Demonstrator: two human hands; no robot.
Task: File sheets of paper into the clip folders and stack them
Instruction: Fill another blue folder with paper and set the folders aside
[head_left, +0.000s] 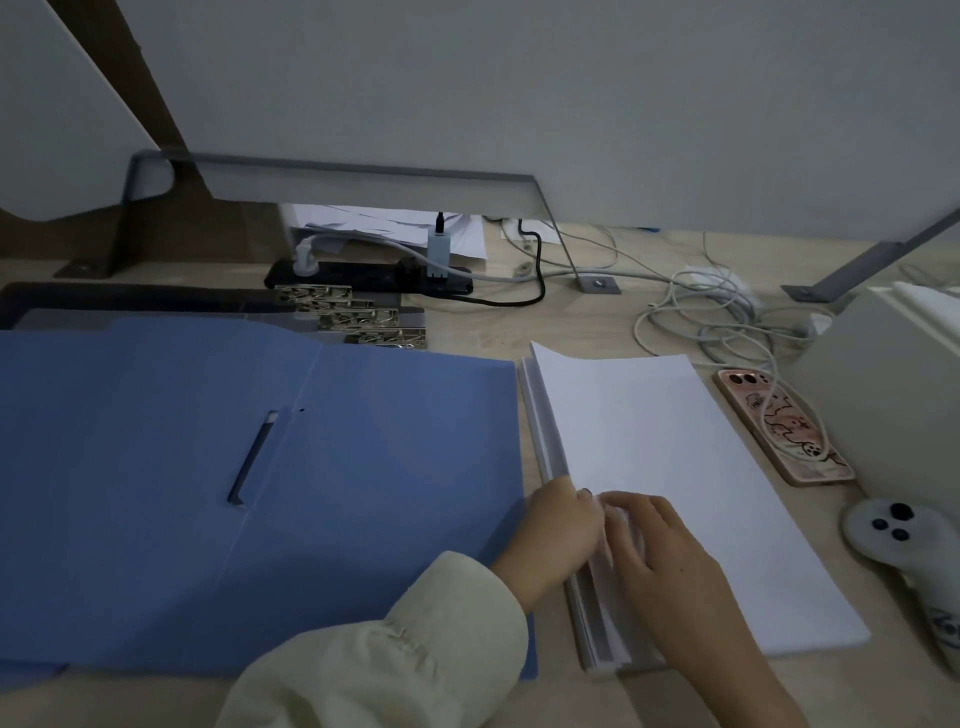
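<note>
Thin white sheets (675, 457) (smooth, rectangular) pinched at their edge by left hand (558, 530) and right hand (660, 551), beside blue folder (260, 467).

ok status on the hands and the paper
Left hand and right hand pinch sheets at paper stack edge. Blue folder open alongside. Nothing blocking.

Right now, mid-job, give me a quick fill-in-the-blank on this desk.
The open folder is ___ in colour.
The paper stack lies to the folder's ___.
The left hand and right hand work at the stack's ___ edge.
The phone lies face ___ beside the stack.
Missing words: blue; right; left; down.
</note>
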